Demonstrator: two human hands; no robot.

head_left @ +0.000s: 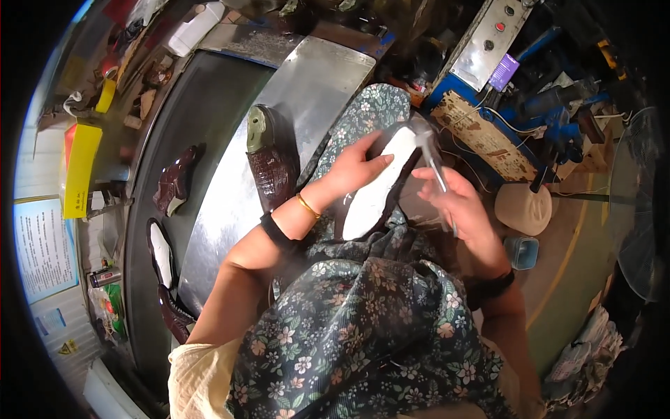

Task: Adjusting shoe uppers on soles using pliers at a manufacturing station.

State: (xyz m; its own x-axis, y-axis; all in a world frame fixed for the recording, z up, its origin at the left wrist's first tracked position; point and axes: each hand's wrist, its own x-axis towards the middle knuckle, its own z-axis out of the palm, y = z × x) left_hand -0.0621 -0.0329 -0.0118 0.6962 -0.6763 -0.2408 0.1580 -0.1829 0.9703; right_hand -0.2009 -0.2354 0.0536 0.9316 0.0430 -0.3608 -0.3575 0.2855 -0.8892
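Observation:
A dark shoe upper turned bottom up, its underside a long white insole [377,190], rests across my lap on the flowered apron [335,321]. My left hand [354,169] is closed on its side, thumb lying on the white surface. In my right hand [457,202] is a hammer [437,171], its thin handle running between the fingers. The hammer's head is blurred by motion and sits over the shoe's far end. Left of my left forearm, a dark red shoe [272,171] with a green last in it lies on the metal plate [230,202].
Several more dark red shoes, one of them [174,183] on its side, lie on the black belt [223,80] at left. A machine with a control panel [488,42] stands far right. Near my right forearm are a beige container [523,209] and a small blue cup [520,253].

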